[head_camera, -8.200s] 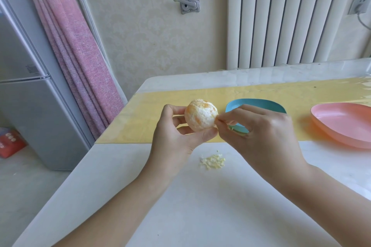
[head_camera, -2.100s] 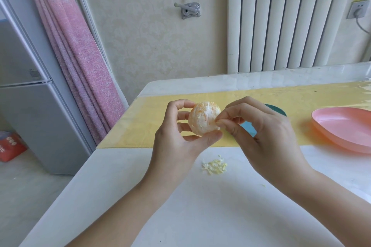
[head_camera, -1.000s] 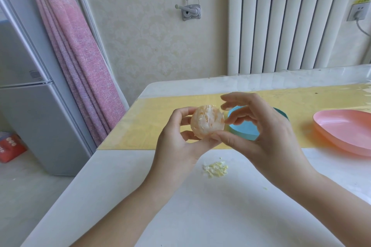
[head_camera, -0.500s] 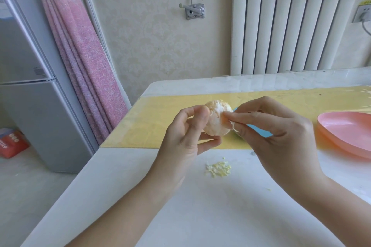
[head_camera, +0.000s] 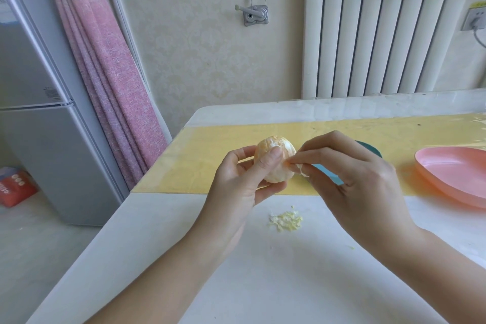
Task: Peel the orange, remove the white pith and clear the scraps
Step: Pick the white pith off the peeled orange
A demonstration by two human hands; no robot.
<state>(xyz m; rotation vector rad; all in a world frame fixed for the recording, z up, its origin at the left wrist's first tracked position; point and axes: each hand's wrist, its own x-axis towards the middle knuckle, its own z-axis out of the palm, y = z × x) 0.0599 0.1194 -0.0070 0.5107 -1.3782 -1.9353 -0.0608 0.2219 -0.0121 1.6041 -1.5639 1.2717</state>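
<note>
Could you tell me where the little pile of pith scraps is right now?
The pith scraps lie on the white table, centre of view, just below the held orange.

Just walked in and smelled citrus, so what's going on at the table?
A person is cleaning a peeled orange. The left hand holds it above the table while the right hand pinches a strip of white pith off its side. A small scrap pile lies below; the pink dish looks empty.

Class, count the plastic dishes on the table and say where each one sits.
2. The pink dish sits at the table's right edge, partly cut off by the frame. The blue dish lies on the yellow mat, mostly hidden behind the right hand. Others could lie out of view.
</note>
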